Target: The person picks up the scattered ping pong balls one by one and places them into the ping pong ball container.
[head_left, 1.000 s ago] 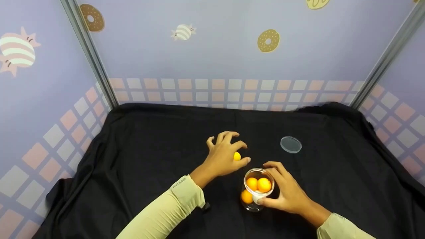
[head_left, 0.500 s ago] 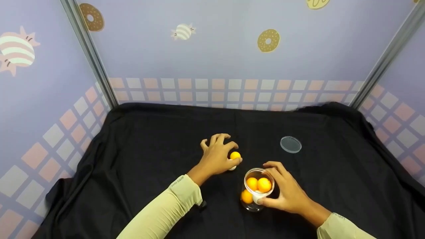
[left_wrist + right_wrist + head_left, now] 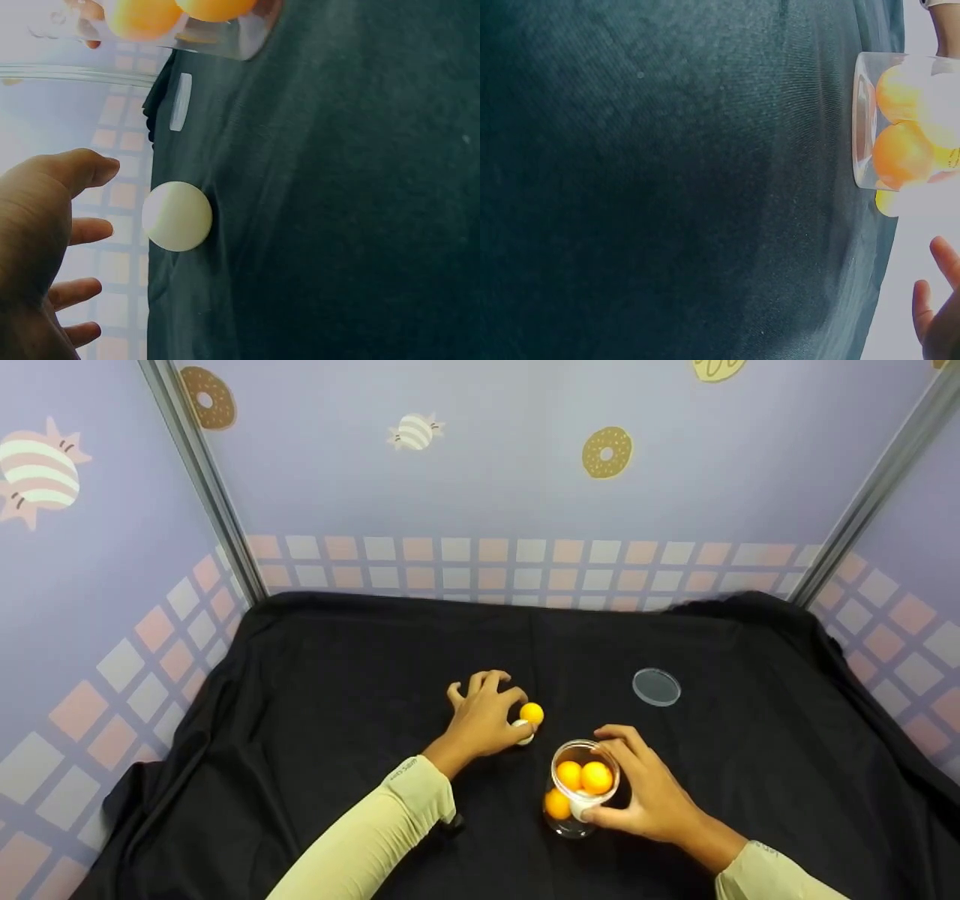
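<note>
Gripping a clear jar (image 3: 571, 830) with right fingers (image 3: 627, 741), sleeve lettering (image 3: 764, 847) illegible.

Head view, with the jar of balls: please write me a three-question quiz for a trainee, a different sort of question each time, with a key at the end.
1. Which hand holds the clear jar?
2. True or false: the clear round lid lies on the black cloth, apart from the jar.
3. The left hand is nearest to:
a) the lid
b) a white ball and a yellow ball outside the jar
c) the orange balls inside the jar

Key: 1: the right hand; 2: true; 3: b.
</note>
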`<state>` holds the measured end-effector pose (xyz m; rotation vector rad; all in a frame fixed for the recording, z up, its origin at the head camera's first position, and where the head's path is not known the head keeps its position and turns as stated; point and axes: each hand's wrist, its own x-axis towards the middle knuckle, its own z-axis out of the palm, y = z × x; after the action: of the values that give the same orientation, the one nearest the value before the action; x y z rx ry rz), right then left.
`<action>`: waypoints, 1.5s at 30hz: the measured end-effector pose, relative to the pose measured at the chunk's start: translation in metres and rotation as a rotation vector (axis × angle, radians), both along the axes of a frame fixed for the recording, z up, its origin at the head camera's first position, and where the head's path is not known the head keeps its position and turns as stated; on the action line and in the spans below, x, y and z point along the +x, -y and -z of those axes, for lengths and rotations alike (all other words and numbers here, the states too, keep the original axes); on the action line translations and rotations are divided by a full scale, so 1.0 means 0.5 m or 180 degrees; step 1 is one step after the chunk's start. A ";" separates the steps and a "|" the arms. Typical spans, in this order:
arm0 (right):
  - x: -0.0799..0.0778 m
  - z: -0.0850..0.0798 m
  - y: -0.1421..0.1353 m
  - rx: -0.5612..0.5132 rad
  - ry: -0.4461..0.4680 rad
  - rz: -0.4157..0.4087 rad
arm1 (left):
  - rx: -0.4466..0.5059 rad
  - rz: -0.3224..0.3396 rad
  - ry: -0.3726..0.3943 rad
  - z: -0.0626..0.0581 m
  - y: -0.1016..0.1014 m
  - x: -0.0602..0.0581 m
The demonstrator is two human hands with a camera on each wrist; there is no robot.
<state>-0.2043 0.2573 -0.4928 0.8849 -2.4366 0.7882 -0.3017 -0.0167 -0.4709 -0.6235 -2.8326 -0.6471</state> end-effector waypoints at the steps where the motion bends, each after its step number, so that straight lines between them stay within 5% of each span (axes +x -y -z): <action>1: 0.000 0.000 0.000 0.0002 0.0002 0.0005 | -0.0017 -0.0001 0.0010 0.003 0.001 -0.001; 29: 0.000 0.000 0.000 0.0005 -0.0002 -0.0008 | -0.0312 0.0022 0.0134 0.047 0.012 -0.003; 45: 0.000 0.000 0.001 0.0001 0.0012 -0.0002 | -0.0351 0.0046 0.0112 0.047 0.010 0.001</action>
<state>-0.2040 0.2567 -0.4926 0.8850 -2.4399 0.7906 -0.3013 -0.0220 -0.4944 -0.6571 -2.9151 -0.5118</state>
